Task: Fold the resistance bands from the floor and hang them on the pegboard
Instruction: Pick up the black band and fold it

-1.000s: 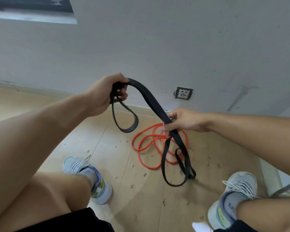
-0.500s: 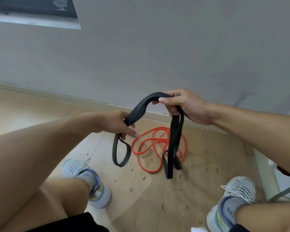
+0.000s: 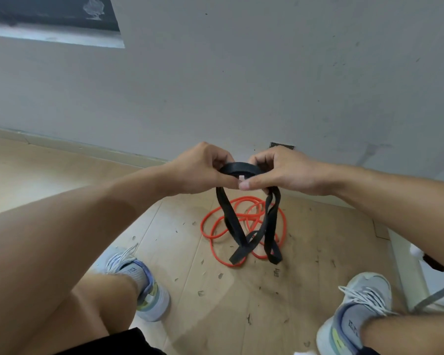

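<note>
Head view. The left hand [image 3: 203, 170] and right hand [image 3: 285, 172], apart half a second earlier, have met thumb to thumb; both are closed on the top of the black resistance band [image 3: 239, 168], now gathered into stacked layers with loops hanging below, clear of the floor [image 3: 62, 172] or nearly so. The fold appears almost complete. The orange resistance band [image 3: 208, 233] lies tangled on the floor directly beneath, unfolded. No pegboard is visible.

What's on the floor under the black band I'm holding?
An orange band lies coiled on the wooden floor beneath the black band. The hanging black loops cover parts of its coils.
</note>
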